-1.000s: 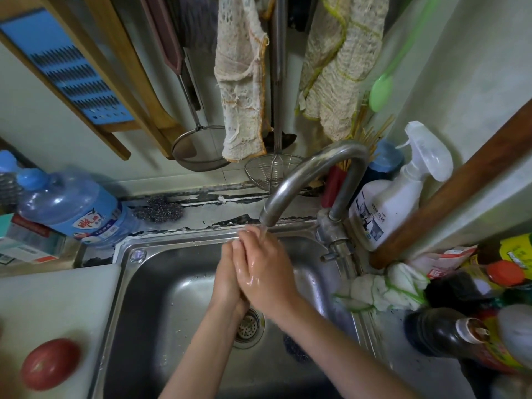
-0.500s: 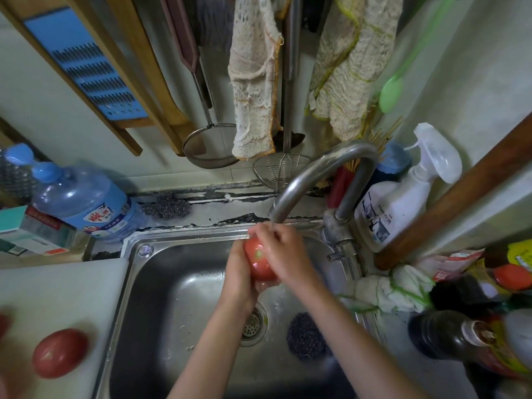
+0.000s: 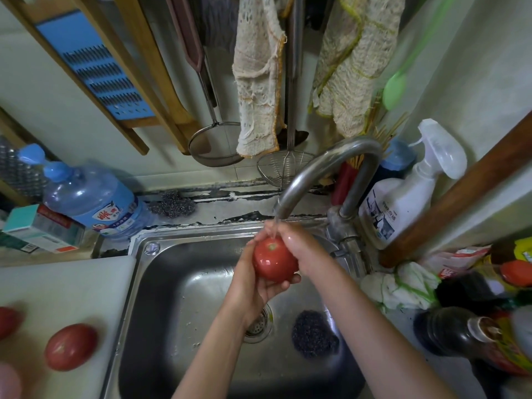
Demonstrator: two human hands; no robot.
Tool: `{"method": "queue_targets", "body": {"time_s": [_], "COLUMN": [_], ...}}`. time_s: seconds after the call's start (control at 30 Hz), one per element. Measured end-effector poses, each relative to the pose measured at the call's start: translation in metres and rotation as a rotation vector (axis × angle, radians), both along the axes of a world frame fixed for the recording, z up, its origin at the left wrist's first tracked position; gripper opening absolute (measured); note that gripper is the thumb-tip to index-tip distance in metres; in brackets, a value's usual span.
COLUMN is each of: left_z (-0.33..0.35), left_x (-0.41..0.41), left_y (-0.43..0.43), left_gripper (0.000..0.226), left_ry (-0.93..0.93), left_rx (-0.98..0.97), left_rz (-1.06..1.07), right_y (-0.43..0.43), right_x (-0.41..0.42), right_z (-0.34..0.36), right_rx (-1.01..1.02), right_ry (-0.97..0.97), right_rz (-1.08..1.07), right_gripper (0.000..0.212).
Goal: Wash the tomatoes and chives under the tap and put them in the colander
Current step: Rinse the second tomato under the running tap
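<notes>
A red tomato (image 3: 275,262) is held over the steel sink (image 3: 184,286), right under the running tap (image 3: 322,171). My left hand (image 3: 253,286) cups it from below and the left. My right hand (image 3: 299,249) grips its upper right side, wet from the stream. Water falls onto the tomato's stem end. A second tomato (image 3: 70,347) lies on the white cutting board (image 3: 63,286) at the left, and part of a third tomato (image 3: 7,322) shows at the left edge. No chives or colander are in view.
A dark scouring pad (image 3: 313,336) lies in the sink by the drain (image 3: 257,322). A blue water bottle (image 3: 92,197) stands behind the board. A white spray bottle (image 3: 403,197), a cloth (image 3: 400,286) and sauce bottles (image 3: 472,338) crowd the right counter. Strainers and towels hang above.
My hands have opened around the tomato, which now shows fully under the stream, stem end up. The view has tilted, bringing the board's tomatoes and the scouring pad into sight.
</notes>
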State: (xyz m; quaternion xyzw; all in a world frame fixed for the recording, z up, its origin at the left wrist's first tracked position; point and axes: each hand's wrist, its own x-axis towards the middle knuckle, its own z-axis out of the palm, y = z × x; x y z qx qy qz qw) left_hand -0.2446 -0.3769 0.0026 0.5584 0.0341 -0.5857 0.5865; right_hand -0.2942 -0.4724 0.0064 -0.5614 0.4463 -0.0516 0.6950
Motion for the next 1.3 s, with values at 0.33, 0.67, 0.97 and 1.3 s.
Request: {"method": "queue_targets", "body": {"time_s": [0.33,0.67,0.97,1.3], "left_z": [-0.012,-0.009,-0.008,-0.011], "left_x": [0.002,-0.002,-0.004,-0.014], "left_y": [-0.005,-0.008,-0.006,0.007], "left_gripper": [0.029,0.038,0.036,0.029], "left_ry": [-0.012,-0.238,0.151,-0.489], "left_rx": [-0.094,0.15,-0.085,-0.085], "left_rz": [0.08,-0.039,0.128,-0.029], "right_y": [0.054,0.005,0.044,0.008], "right_x": [-0.006,-0.003,-0.015,-0.006], "right_z": [-0.026,-0.011,-0.028,-0.005], "right_rx": [-0.763,-0.275,-1.016,0.134], "right_ry": [-0.119,0.02,-0.167,0.022], "right_rz": [-0.212,-0.048,-0.108,-0.244], "right_gripper": [0.032,0.032,0.03,0.024]}}
